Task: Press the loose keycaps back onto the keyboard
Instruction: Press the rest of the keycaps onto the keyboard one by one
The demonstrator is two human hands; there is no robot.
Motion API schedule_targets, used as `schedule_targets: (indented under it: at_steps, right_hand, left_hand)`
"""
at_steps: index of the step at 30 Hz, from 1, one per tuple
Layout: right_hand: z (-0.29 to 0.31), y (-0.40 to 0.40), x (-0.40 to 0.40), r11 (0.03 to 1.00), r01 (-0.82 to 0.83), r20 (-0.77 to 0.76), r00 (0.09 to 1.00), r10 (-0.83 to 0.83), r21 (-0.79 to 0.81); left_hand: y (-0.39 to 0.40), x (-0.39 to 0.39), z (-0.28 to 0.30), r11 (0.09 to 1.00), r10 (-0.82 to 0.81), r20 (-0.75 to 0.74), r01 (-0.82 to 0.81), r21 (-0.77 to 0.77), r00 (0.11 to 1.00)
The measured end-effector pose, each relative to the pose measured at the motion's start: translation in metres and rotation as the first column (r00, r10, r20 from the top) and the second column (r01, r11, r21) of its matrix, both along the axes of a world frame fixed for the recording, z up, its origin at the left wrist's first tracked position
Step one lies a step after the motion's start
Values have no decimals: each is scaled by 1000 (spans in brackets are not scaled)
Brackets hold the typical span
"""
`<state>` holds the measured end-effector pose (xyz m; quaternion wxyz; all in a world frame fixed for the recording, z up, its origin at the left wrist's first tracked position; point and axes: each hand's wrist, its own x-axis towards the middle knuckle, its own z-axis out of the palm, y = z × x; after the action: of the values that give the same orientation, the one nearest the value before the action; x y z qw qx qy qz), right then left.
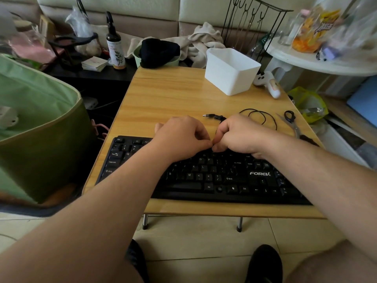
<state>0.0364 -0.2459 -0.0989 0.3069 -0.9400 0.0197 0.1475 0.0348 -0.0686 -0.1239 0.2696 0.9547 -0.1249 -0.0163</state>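
Both hands, left and right, curl together over the keyboard near the bench's far edge, whether clamped on a keycap I cannot tell; a tilted cap could jam.

The left hand and right hand cover the far middle rows of the keyboard. Whatever the meeting fingertips hold is hidden. The far-right snack bag is blurred; the green bag is cut by the left edge.

Both forearms reach forward; left hand and right hand meet knuckle to knuckle, fingers curled, perhaps pinching something hidden.
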Motion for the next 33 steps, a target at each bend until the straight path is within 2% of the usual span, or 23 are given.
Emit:
schedule_targets:
  at_steps: [7,12,15,18,21,27,33]
  right_hand:
    - [-15,1,-6,998,-7,146,989,16,-63]
    - [-12,-6,-8,999,-12,133,991,6,47]
    - [-10,-7,-10,998,-34,193,981,25,46]
    - [-11,1,-13,991,-106,312,942,125,-77]
    - [-13,12,-15,960,-243,344,897,278,-142]
    - [-8,21,-3,854,-447,251,823,510,-267]
    - [6,29,17,686,-589,145,705,695,-426]
  left_hand:
    - [-7,-3,2,999,52,-49,-51,8,997]
    - [17,2,12,998,-44,-134,37,-58,990]
    - [40,6,17,997,-37,-145,27,-69,989]
    - [55,8,15,998,-25,-160,17,-52,987]
    - [59,8,12,999,-30,-178,22,-47,984]
    - [58,8,10,999,-21,-186,13,-44,982]
    - [56,7,11,999,-26,-199,18,-41,980]
